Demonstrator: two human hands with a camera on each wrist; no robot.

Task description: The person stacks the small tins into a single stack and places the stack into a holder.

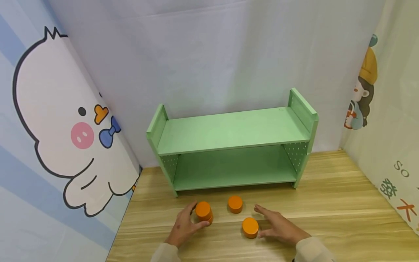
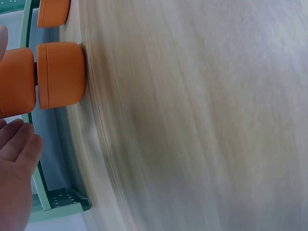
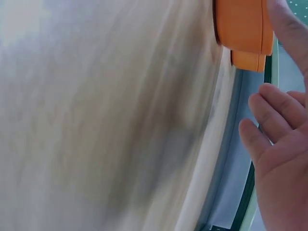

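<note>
Looking across the worktop [image 1: 340,203] to a green shelf [image 1: 235,131] near its back edge. And now watching the left hand [image 1: 184,226], pinching a smooth, round orange upper disc [image 1: 203,210] over a lower disc [image 2: 62,74]; the right hand [image 1: 281,226], with fingers apart beside a near disc [image 1: 250,227]; and a matching far disc [image 1: 235,204], nearest the shelf.

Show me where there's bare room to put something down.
Free: the upper board and lower board of the green shelf, between its end panels; also the wooden tabletop from the right hand to the printed curtain. Crowded: between the right and left hand, with four orange cylinders.
</note>
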